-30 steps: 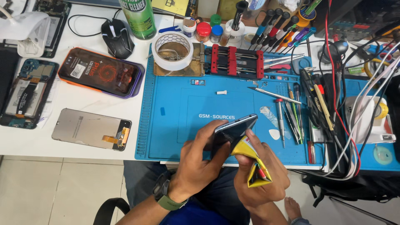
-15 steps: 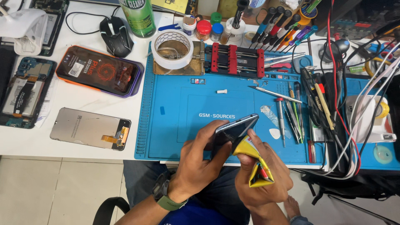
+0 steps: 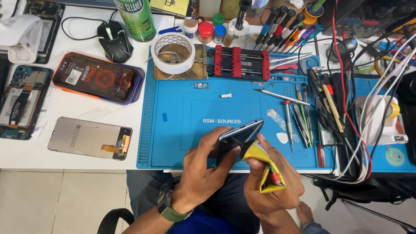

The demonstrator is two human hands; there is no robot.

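Note:
My left hand [image 3: 203, 171] grips a dark smartphone [image 3: 241, 133], tilted on its edge above the near side of the blue work mat [image 3: 173, 130]. My right hand [image 3: 273, 182] squeezes a flattened yellow glue tube [image 3: 263, 167] whose tip touches the phone's lower edge. Both hands hover just over the table's front edge, close together. A dark green watch sits on my left wrist.
A tape roll [image 3: 174, 53], a red and black clamp fixture [image 3: 238, 63], tweezers and screwdrivers [image 3: 297, 115] lie on the mat. Left of it are a boxed screen [image 3: 97, 78], a loose display panel [image 3: 89, 138], an opened phone [image 3: 19, 102] and a mouse [image 3: 114, 41]. Cables [image 3: 368, 108] crowd the right.
Almost nothing differs: both hands stay together at the mat's near edge, the tube tip still against the phone's lower edge.

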